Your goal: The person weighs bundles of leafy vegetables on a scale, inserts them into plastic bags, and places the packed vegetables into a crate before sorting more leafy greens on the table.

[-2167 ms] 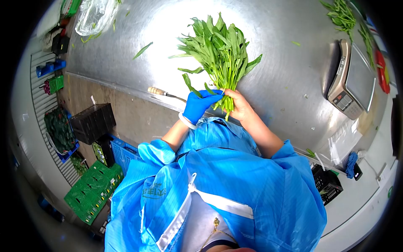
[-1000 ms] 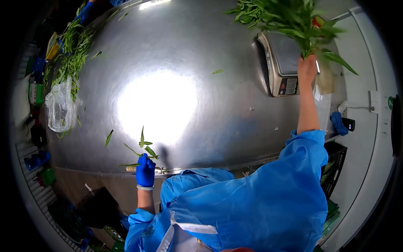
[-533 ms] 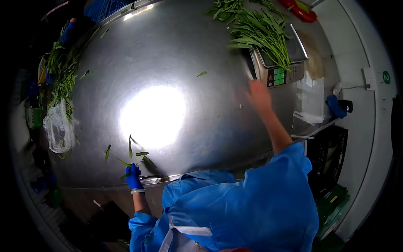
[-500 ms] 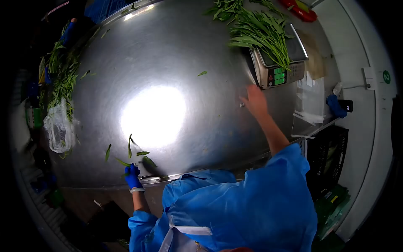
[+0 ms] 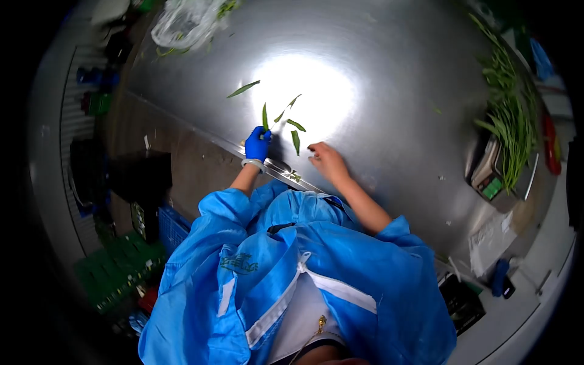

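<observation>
My left hand (image 5: 258, 145), in a blue glove, is closed at the near edge of the metal table, with a narrow green leaf (image 5: 264, 116) rising from its fingertips. To its right, my bare right hand (image 5: 328, 162) is over the tabletop with its fingers curled together. A small dark bit shows at those fingertips, too small to name. Several loose leaves lie between and beyond the hands, among them one leaf (image 5: 295, 142) close to my right hand and a longer leaf (image 5: 244, 89) farther off.
At the right, a bunch of long-stemmed leafy greens (image 5: 512, 131) lies on a digital scale (image 5: 486, 176). Clear plastic bags (image 5: 490, 243) lie in front of it. A crumpled plastic bag (image 5: 185, 24) is at the far left. Green crates (image 5: 118, 271) stand below on the left.
My right hand has moved from beside the scale to near the loose leaves and my left hand. The view has turned, putting the scale at the far right.
</observation>
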Motion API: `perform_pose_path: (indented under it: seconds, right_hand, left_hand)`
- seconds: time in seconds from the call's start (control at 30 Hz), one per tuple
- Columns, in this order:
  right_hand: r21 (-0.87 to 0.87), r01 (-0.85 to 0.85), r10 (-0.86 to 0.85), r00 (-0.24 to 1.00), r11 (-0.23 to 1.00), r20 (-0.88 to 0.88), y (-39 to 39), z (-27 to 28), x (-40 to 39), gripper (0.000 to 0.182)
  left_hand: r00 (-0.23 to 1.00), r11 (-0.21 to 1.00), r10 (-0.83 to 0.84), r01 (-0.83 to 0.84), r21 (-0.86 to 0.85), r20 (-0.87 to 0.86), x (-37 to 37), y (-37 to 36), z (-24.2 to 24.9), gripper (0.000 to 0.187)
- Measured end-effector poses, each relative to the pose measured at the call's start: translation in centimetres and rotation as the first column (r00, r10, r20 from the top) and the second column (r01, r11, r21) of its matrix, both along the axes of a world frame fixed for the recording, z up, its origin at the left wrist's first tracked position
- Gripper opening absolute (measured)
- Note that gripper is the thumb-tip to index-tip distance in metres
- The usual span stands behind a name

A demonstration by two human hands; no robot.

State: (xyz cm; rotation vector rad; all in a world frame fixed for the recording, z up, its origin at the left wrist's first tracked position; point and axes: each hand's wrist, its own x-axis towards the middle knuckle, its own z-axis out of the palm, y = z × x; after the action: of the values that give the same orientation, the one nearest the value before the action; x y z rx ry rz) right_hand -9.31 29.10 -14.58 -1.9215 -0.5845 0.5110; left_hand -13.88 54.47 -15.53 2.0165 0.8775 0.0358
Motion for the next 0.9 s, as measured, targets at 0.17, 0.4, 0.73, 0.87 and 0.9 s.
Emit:
perform_pose_path:
  seconds: [0.17, 0.4, 0.73, 0.87, 0.9]
  right_hand:
    - [-0.222, 0.073, -0.035, 0.985, 0.972, 0.170, 3.5, 0.6, -2.3, 0.044]
    - [-0.318, 0.037, 0.024, 0.982, 0.947, 0.186, 10.6, -3.7, 1.9, 0.041]
    - [0.156, 0.162, -0.076, 0.890, 0.974, -0.450, 33.9, 1.9, -1.7, 0.031]
    - [0.140, 0.066, -0.004, 0.913, 0.988, -0.407, 43.7, 3.8, -3.3, 0.013]
    - [0.155, -0.011, 0.054, 0.960, 0.988, -0.273, 46.2, 4.2, -3.7, 0.013]
  left_hand:
    - [0.987, 0.964, -0.154, 0.140, 0.225, 0.047, 0.6, 0.0, 0.3, 0.017]
    - [0.963, 0.963, -0.257, 0.262, 0.059, -0.080, 0.6, 2.1, -0.3, 0.025]
    - [0.945, 0.951, -0.306, 0.298, 0.077, 0.119, -3.8, 20.4, 0.2, 0.030]
    - [0.974, 0.952, -0.215, 0.224, -0.208, 0.063, -7.2, 31.3, 4.4, 0.033]
    - [0.983, 0.945, -0.170, 0.184, -0.272, 0.072, -8.2, 34.0, 5.0, 0.032]
